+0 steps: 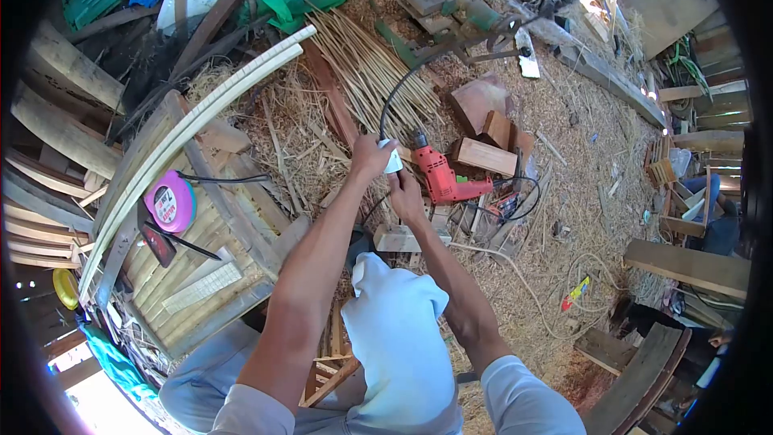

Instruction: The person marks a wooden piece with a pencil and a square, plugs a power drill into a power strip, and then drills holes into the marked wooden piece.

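My left hand is closed around a white power socket at the end of a black cable that curves down from above. Just below it, my right hand grips a black plug, whose upper end meets the socket; the fingers cover part of both. Right beside my hands lies a red power drill, its chuck pointing up and left. From the drill's handle a black cord loops round to the right.
Wood blocks lie beyond the drill, and a bundle of thin sticks rests on shavings. At left, a wooden bench carries a pink round container and a long curved pale strip. A rope crosses the floor.
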